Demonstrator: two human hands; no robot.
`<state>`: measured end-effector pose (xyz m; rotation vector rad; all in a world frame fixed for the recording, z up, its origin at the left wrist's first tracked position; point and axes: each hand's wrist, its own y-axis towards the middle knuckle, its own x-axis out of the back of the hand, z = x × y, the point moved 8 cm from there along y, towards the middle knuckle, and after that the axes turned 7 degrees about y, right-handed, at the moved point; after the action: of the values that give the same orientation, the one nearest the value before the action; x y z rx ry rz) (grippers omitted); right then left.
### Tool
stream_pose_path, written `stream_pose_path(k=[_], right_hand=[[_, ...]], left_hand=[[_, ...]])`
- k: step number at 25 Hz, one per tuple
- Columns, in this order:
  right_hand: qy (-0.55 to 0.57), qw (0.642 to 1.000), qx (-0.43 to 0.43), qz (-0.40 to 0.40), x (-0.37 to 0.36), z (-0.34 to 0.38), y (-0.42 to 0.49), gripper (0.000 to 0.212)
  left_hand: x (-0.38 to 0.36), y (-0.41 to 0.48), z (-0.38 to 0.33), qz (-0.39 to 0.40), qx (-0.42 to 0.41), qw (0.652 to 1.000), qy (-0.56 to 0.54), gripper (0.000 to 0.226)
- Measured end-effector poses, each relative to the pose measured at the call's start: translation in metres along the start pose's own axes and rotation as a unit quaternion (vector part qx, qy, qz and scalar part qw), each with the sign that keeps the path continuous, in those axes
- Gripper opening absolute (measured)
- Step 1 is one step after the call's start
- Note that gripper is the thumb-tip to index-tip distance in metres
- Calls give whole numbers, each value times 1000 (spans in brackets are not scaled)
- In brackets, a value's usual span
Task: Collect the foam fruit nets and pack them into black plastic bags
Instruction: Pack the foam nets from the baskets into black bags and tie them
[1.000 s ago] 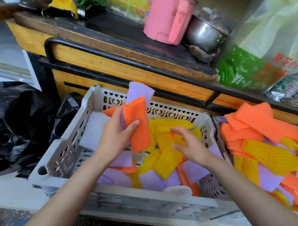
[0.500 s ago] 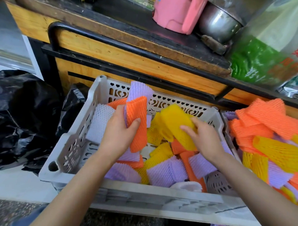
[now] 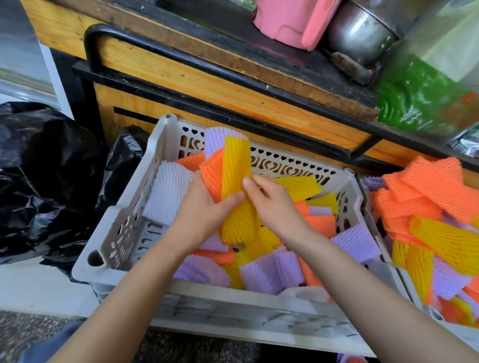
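Right ahead of you is a wooden bench (image 3: 209,81) with a dark top. A pink jug (image 3: 289,16), a metal bowl (image 3: 360,33) and a big green and clear bag (image 3: 429,93) sit on it. Down on the pale floor (image 3: 22,287), black bags (image 3: 41,178) lie just beside a grey crate (image 3: 115,236).
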<state>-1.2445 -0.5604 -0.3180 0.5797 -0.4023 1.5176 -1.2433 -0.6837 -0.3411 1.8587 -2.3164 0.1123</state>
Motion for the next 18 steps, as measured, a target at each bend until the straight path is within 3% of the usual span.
stream_pose_path(k=[2, 5, 8, 10, 12, 16, 18], right_hand=[[-44, 999, -9, -6, 12, -20, 10, 23], [-205, 977, -62, 12, 41, -78, 27, 51], [-372, 918, -95, 104, 43, -128, 33, 72], [-447, 885, -91, 90, 47, -142, 34, 66], [-464, 882, -76, 18, 58, -135, 37, 46], [-345, 929, 22, -129, 66, -87, 37, 22], [-305, 945, 79, -89, 42, -69, 36, 25]], left_hand=[[10, 2, 10, -17, 35, 998, 40, 70], [20, 5, 15, -34, 41, 996, 65, 61], [26, 9, 13, -40, 21, 996, 83, 63], [33, 11, 15, -57, 27, 993, 98, 61], [42, 13, 14, -72, 22, 991, 106, 60], [65, 17, 12, -134, 24, 984, 113, 57], [66, 18, 12, -133, 22, 985, 110, 56]])
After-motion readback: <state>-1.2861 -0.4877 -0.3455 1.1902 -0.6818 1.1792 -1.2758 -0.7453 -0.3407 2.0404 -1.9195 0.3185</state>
